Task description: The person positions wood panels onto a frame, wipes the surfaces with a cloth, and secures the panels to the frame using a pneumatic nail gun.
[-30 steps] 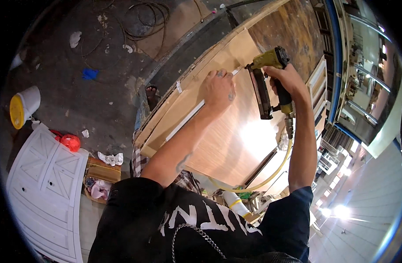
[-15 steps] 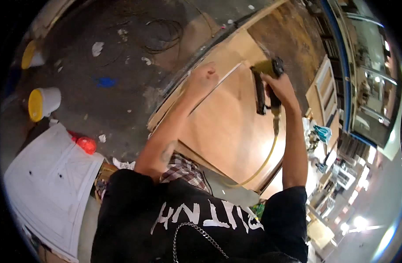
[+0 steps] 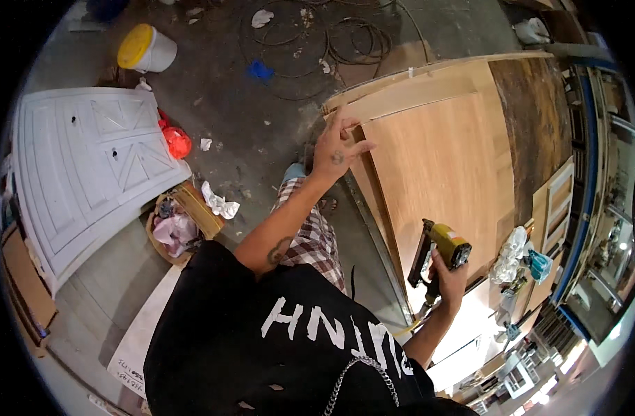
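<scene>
A yellow and black nail gun (image 3: 448, 241) is gripped in my right hand (image 3: 448, 281), its fingers wrapped round the handle. It is held over the near right part of a wooden panel (image 3: 435, 159). A yellowish air hose (image 3: 416, 324) shows below the handle, partly hidden by my wrist. With fingers spread and nothing in them, my left hand (image 3: 335, 151) is at the panel's left corner; whether the fingertips touch the wood I cannot tell. A pale wooden strip (image 3: 407, 104) runs along the panel's far left edge.
White panelled doors (image 3: 68, 173) lie to the left, beside an open cardboard box (image 3: 199, 211) and a red bundle (image 3: 177, 142). A white bucket with a yellow lid (image 3: 148, 48) stands beyond. Coiled cable (image 3: 359, 41) lies on the floor. Crumpled plastic (image 3: 511, 256) sits right of the panel.
The view has turned, showing more floor on the left. My right hand has drawn the nail gun back toward my body. The left hand has gone from closed to spread, near the panel's corner.
</scene>
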`<move>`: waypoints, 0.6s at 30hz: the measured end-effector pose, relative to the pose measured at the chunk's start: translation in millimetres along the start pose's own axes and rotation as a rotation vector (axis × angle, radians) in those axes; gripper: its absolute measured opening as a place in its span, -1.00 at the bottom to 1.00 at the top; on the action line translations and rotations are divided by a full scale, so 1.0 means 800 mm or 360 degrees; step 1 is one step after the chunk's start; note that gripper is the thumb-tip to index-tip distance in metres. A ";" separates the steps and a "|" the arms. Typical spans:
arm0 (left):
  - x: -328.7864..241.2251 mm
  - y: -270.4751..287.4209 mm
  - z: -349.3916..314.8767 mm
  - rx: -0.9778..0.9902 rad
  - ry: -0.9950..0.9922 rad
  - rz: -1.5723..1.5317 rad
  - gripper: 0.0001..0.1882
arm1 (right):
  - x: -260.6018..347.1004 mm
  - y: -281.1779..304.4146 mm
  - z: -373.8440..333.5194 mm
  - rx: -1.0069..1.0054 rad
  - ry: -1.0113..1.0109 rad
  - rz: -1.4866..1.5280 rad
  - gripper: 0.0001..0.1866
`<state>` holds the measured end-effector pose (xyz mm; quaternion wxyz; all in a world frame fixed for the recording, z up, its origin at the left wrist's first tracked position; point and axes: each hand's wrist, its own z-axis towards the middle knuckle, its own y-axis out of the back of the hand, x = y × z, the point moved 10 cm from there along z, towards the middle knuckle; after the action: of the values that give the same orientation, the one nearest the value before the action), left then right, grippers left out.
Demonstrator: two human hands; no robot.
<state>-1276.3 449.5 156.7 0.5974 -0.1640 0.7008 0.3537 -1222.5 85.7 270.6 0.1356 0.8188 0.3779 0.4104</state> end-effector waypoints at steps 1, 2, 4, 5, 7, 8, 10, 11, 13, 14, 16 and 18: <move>0.006 0.002 0.002 0.0015 0.0195 -0.0052 0.04 | -0.005 0.000 -0.009 -0.0072 -0.0031 0.0047 -0.69; 0.017 0.001 0.002 0.0034 0.0389 -0.0106 0.06 | -0.005 -0.006 -0.014 -0.0042 -0.0047 0.0169 -0.68; 0.016 0.004 0.003 0.0016 0.0380 -0.0020 0.03 | 0.007 -0.007 -0.023 -0.0164 0.0001 0.0245 -0.72; 0.013 0.001 0.006 0.0083 0.0396 0.0015 0.01 | 0.014 -0.009 -0.026 -0.0171 -0.0002 0.0217 -0.72; 0.017 -0.008 0.006 0.0149 0.0433 0.0028 -0.01 | 0.029 -0.007 -0.029 -0.0242 0.0010 0.0271 -0.73; 0.013 -0.010 0.005 0.0133 0.0352 0.0110 -0.02 | 0.036 -0.009 -0.028 -0.0245 0.0004 0.0240 -0.73; 0.012 -0.013 0.005 0.0123 0.0292 0.0171 -0.03 | 0.053 -0.016 -0.023 -0.0230 -0.0019 0.0138 -0.67; 0.008 -0.012 0.006 0.0101 0.0233 0.0224 -0.07 | 0.063 -0.019 -0.019 -0.0231 -0.0021 0.0072 -0.65; 0.005 -0.012 0.008 0.0086 0.0188 0.0255 -0.10 | 0.085 -0.028 -0.010 -0.0247 -0.0031 -0.0091 -0.64; 0.002 -0.012 0.009 0.0101 0.0157 0.0290 -0.12 | 0.093 -0.034 -0.005 -0.0229 -0.0036 -0.0144 -0.64; 0.005 -0.015 0.011 0.0120 0.0141 0.0310 -0.13 | 0.113 -0.055 -0.001 -0.0190 -0.0069 -0.0072 -0.68; 0.008 -0.021 0.010 0.0208 0.0136 0.0395 -0.16 | 0.145 -0.078 0.005 -0.0127 0.0020 -0.0102 -0.69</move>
<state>-1261.3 444.3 145.0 0.5280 -0.0518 0.7621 0.3711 -1207.5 213.0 301.3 0.1789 0.7975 0.3881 0.4258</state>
